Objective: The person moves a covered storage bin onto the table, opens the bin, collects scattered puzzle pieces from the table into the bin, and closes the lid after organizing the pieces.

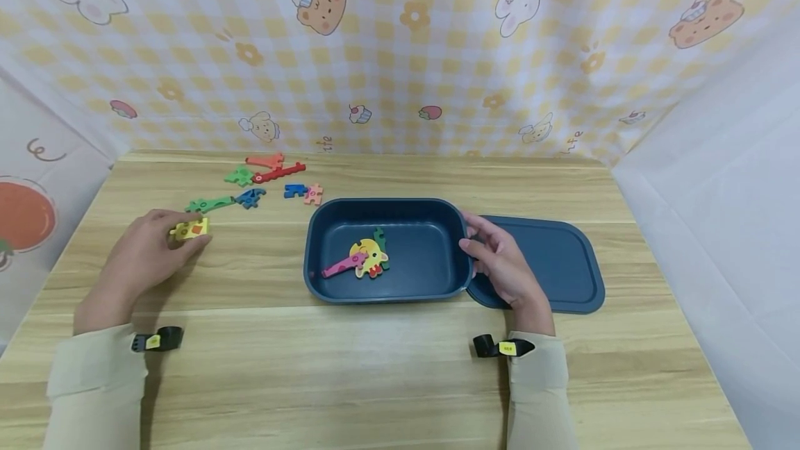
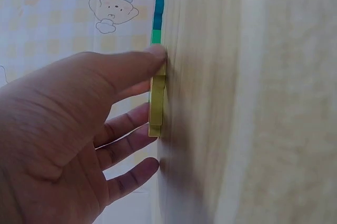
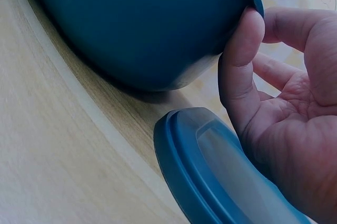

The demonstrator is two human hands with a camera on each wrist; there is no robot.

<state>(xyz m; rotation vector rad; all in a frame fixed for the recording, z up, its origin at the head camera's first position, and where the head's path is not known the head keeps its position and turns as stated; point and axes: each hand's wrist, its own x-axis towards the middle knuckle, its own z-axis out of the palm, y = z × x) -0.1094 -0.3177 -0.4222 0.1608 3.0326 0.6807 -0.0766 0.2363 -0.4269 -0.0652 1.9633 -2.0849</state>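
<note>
My left hand (image 1: 146,248) is at the left of the table, its thumb and fingers on opposite sides of a yellow puzzle piece (image 1: 190,229) with an orange mark. In the left wrist view the piece (image 2: 157,100) stands edge-on, close against the tabletop. My right hand (image 1: 503,259) grips the right rim of a dark blue open box (image 1: 387,299), thumb inside and fingers outside. Inside the box lie a pink strip piece (image 1: 342,266), a yellow animal-head piece (image 1: 375,252) and a dark green piece (image 1: 380,236), overlapping one another.
Beyond my left hand lie several puzzle pieces: green (image 1: 212,204), dark blue (image 1: 251,198), red (image 1: 281,172), orange (image 1: 265,160), light green (image 1: 239,176), blue (image 1: 295,190) and salmon (image 1: 314,194). The box's lid (image 1: 556,262) lies flat under my right hand. A checked curtain (image 1: 400,54) hangs behind the table.
</note>
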